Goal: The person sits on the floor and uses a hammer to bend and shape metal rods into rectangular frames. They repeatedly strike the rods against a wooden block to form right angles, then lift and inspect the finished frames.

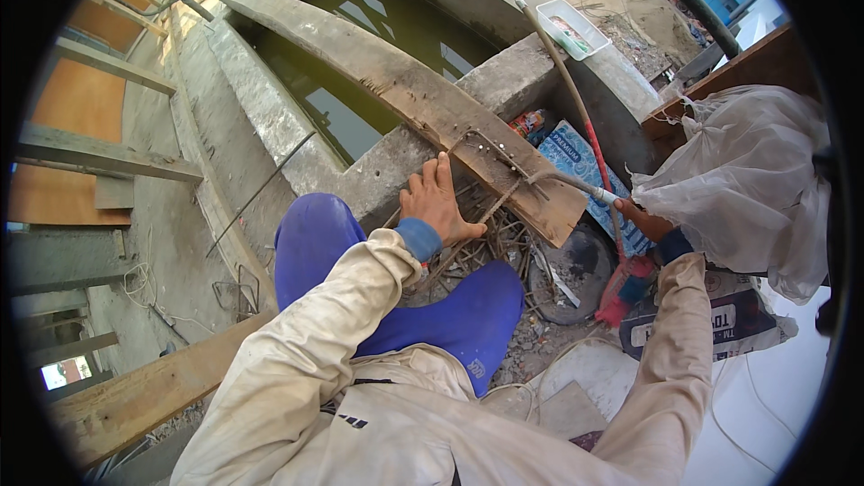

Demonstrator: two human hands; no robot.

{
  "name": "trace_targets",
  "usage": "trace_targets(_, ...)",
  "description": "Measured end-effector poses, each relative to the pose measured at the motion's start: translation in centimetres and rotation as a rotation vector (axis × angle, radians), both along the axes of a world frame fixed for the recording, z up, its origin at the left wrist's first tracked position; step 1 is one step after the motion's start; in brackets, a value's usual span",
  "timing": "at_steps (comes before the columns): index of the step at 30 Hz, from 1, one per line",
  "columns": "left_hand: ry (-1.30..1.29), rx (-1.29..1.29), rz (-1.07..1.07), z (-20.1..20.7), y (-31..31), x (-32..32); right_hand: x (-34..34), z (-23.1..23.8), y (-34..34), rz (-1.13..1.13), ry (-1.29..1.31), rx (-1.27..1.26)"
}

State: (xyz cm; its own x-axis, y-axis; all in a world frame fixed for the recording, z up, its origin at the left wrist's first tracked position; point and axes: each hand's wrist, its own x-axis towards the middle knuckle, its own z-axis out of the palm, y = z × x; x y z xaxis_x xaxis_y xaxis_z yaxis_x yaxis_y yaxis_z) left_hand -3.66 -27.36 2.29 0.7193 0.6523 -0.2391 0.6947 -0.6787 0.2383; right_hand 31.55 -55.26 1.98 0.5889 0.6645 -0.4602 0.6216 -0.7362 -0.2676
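Observation:
A wooden plank (396,81) lies slanting across the concrete tank, its near end in front of me. On that end are several nails or pins and a bent steel rod (493,146). My left hand (432,205) is open, fingers spread, at the plank's left edge above a heap of bent steel rods (459,238). Whether its fingertips touch the plank, I cannot tell. Out to the right, my right hand (643,218) is closed round the pale grip of a metal bending bar (580,185). The bar's far end reaches the pins and rod on the plank.
Greenish water fills the concrete tank (261,103). A long stick (567,81), partly red, leans beside a blue printed bag (576,157). A white tray (572,29) sits on the tank wall. To the right hangs a translucent plastic sheet (738,180); a wooden beam (162,387) lies left.

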Motion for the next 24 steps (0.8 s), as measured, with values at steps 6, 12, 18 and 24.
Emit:
trace_targets(6, 0.004, -0.021, 0.0, 0.1, -0.1, -0.1, -5.5, 0.1, -1.2, -0.124, 0.051, 0.218)
trace_targets(12, -0.019, 0.004, -0.002, -0.1, -0.1, -0.1, -7.0, 1.6, -0.3, -0.107, 0.011, 0.214)
trace_targets(18, 0.03, -0.025, -0.003, 0.5, 0.0, 0.1, -6.4, 1.7, 0.2, -0.22, -0.087, 0.091)
trace_targets(24, 0.015, -0.034, 0.005, 0.5, 0.1, 0.2, -7.0, 0.8, -0.8, -0.054, -0.041, 0.28)
